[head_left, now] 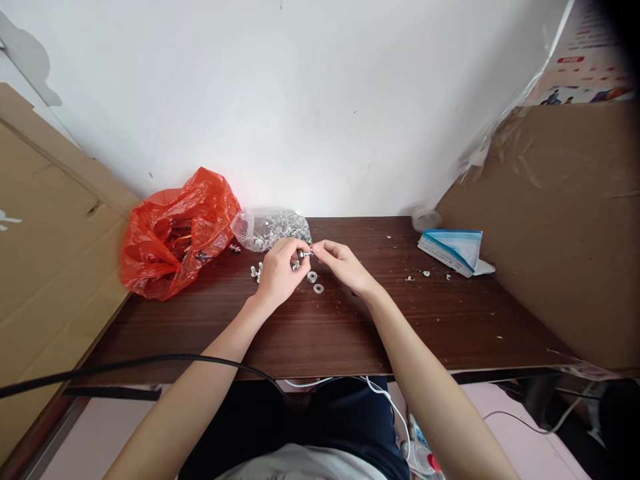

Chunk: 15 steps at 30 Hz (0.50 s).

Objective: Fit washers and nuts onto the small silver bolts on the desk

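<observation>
Worktop (pixel 320 347): carrier bag (pixel 143 263) occupies back-left corner; fastener bag (pixel 283 228), back edge; washers (pixel 315 289) before it; packet (pixel 453 250) near back-right corner.

This looks like a makeshift work corner in a plain room, whether home or workshop cannot be told: the tabletop (pixel 335 340) beneath the fingers (pixel 290 245) meets a bare white wall (pixel 325 113) beyond them, with cardboard (pixel 45 240) standing to their left and more cardboard (pixel 555 233) to their right. Small-hardware work shows in the washers (pixel 319 289) just nearer than the fingers, the screws (pixel 253 271) to their left, and the clear bag (pixel 243 230) of metal parts just behind them.
</observation>
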{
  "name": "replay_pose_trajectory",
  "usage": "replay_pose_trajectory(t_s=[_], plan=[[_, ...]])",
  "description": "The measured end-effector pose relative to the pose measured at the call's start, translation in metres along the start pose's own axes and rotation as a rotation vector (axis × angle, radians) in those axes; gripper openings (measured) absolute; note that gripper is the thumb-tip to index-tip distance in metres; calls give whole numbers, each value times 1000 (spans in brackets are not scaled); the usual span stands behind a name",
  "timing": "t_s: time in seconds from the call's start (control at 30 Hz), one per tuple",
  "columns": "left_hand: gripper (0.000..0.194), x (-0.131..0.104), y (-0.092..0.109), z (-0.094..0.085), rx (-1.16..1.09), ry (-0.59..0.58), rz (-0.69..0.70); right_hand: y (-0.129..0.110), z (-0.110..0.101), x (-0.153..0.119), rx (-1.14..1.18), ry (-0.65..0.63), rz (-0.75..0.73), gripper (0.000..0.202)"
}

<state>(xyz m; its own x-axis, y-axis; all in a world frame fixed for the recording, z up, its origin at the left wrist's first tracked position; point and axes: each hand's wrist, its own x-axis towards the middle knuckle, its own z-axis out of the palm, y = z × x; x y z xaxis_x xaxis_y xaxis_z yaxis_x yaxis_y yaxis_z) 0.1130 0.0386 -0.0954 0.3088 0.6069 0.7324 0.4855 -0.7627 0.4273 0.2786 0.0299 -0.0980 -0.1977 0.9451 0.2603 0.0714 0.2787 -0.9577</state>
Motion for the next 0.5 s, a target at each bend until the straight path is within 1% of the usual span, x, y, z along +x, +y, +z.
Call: replay_pose_trajectory(t_s=[0.1, 0.2, 0.3, 0.37, 0.43, 0.5], plan=[[15, 0, 0, 0, -17, 10, -27, 1, 0, 0, 57, -53, -32, 33], [18, 0, 0, 0, -35, 21, -37, 0, 0, 0, 113, -30, -44, 39], [18, 1, -1, 0, -23, 20, -21, 2, 0, 1, 12, 8, -18, 35], [18, 1, -1, 1, -19, 22, -9, 4, -1, 2, -54, 6, -10, 38], [18, 1, -1, 1, -19, 27, -2, 7, -1, 3, -53, 1, -5, 39], [21, 1, -2, 1, -33, 29, 1, 8, 0, 3, -2, 2, 9, 37]])
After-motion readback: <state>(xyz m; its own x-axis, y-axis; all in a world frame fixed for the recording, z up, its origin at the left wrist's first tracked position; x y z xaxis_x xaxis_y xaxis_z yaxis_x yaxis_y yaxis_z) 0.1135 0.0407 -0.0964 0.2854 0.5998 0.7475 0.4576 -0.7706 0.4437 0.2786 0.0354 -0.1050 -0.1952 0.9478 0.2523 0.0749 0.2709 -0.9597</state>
